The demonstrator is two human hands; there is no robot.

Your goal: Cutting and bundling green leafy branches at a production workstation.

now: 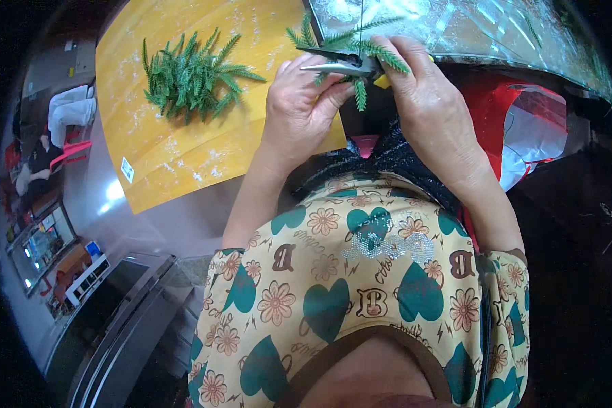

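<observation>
Long-nose pliers [343,68] with a bit of yellow on their handle are in my right hand [432,105], the metal jaws parted and pointing left. Close beside those jaws, my left hand [296,109] pinches a green artificial pine sprig [361,95]. Its needled branches spread behind and around the pliers and reach my right fingers, so exactly where the stem is gripped is hidden. A thin dark wire or line rises from the sprig. To the left, a pile of similar pine sprigs [194,78] lies on the yellow tabletop [251,27].
White flecks are scattered over the yellow tabletop. A clear-covered surface [449,30] with more green pieces lies at the far right. Below it is a red bag [493,115] with a pale transparent panel. A dark cabinet [109,313] stands at the lower left; a person's legs [71,112] show farther left.
</observation>
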